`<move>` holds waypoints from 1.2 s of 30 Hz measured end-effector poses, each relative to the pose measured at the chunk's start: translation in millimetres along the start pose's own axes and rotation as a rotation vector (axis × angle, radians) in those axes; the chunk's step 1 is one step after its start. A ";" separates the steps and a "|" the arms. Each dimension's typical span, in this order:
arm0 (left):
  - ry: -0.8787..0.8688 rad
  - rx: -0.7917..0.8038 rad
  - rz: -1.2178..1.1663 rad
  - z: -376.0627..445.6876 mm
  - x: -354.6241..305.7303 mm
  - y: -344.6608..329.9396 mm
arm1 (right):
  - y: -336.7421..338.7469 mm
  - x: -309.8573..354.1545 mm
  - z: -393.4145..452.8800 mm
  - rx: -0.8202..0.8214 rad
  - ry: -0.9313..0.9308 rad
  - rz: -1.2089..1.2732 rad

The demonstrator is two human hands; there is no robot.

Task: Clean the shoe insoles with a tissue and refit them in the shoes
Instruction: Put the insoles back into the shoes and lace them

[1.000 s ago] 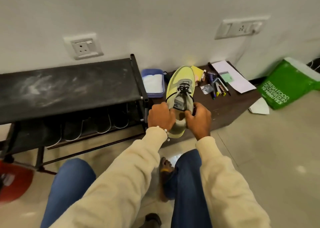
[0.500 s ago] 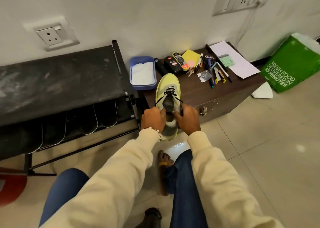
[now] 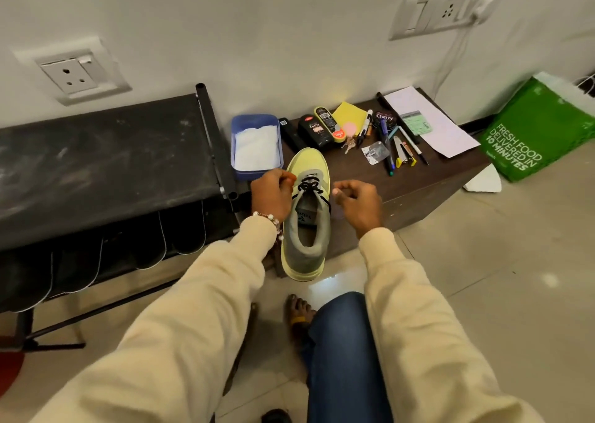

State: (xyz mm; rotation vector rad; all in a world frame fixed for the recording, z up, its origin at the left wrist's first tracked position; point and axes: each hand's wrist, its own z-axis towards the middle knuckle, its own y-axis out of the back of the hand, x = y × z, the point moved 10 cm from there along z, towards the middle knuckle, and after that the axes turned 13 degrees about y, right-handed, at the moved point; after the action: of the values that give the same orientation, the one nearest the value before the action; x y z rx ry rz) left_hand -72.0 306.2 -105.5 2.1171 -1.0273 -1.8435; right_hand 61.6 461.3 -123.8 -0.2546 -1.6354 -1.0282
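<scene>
i sit facing a low dark wooden cabinet [image 3: 418, 184]. one yellow-green shoe [image 3: 306, 216] lies on its front edge, long axis running straight away from me, toe toward the wall, heel hanging past the edge toward my knees. its opening faces up between my hands. my left hand [image 3: 272, 194] is at the shoe's left side with fingers curled, seemingly pinching a black lace [image 3: 310, 187], though the view is too small to be sure. my right hand [image 3: 357, 202] hovers just right of the laces, fingers loosely curled, holding nothing that i can see. both hands are equally near the opening. i count one shoe, two hands, and one blue tray [image 3: 256, 121] of white tissue [image 3: 256, 147] just beyond my left hand. no loose insole shows.
</scene>
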 end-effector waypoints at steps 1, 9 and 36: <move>0.007 0.032 -0.004 8.7 2.8 -7.2 | -9.2 -0.1 5.9 0.013 -0.007 0.018; -0.155 0.120 0.020 37.0 5.0 -32.3 | -33.0 -4.7 26.9 0.012 0.046 0.076; -0.176 0.179 0.108 34.1 1.9 -35.4 | -33.9 11.5 23.4 0.163 0.136 -0.096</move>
State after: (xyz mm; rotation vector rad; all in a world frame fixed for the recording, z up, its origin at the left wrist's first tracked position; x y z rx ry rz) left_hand -89.5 342.5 -133.7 1.9724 -1.3660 -1.9800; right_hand 19.9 454.2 -129.9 0.0025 -1.6096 -0.9563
